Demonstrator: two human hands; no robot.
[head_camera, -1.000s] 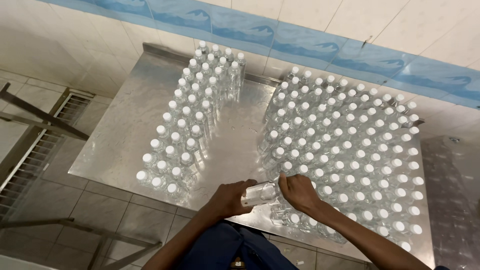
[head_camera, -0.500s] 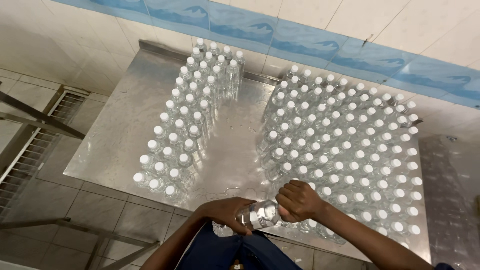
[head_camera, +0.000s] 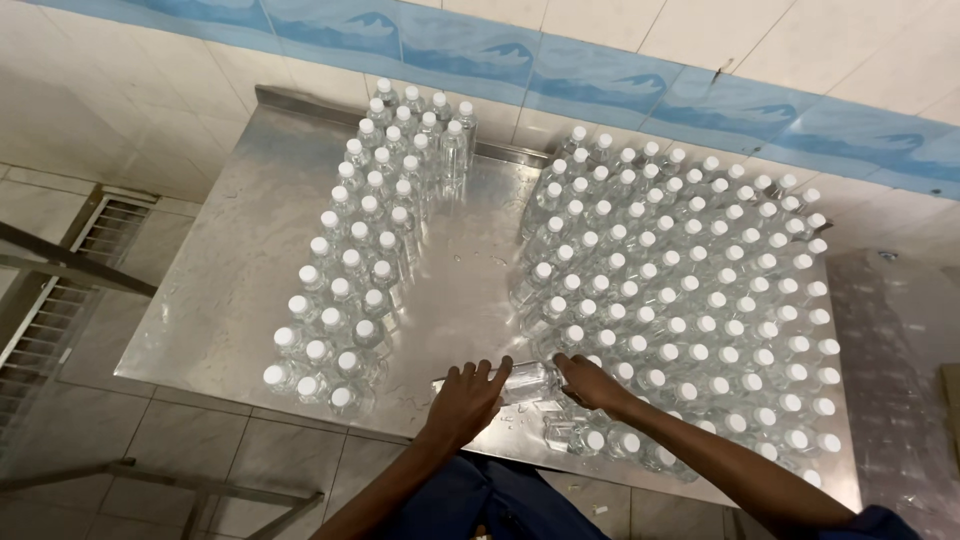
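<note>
Both hands (head_camera: 520, 392) gripping bottle (head_camera: 527, 380), table edge (head_camera: 250, 385) near

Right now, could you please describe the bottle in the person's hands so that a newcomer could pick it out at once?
Start at the steel table against the tiled wall, with two blocks of white-capped clear bottles. At its near edge, in the gap between the blocks, the left hand and right hand grip one clear bottle. It alone lies on its side between the hands; all its neighbours stand upright.
</note>
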